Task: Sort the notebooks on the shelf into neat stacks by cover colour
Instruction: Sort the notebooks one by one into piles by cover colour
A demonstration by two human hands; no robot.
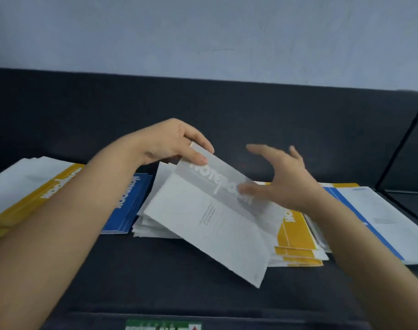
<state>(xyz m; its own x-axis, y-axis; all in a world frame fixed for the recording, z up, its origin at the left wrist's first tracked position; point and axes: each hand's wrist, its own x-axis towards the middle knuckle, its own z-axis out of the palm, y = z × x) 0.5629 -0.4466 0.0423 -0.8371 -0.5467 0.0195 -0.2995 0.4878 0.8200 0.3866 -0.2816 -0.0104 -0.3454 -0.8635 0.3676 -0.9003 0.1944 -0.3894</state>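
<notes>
Precariously, the left hand pinched only the far corner of the tilted grey notebook; the right hand hovered spread beside it. A slip could drop it onto the yellow stack under that hand.

So it's just the one camera, worn on the person's head, wide-angle, looking forward and down across the dark shelf toward the pale wall behind it. It sits close: both forearms run in from the bottom corners, and the left hand, right hand and grey notebook land about mid-frame.
</notes>
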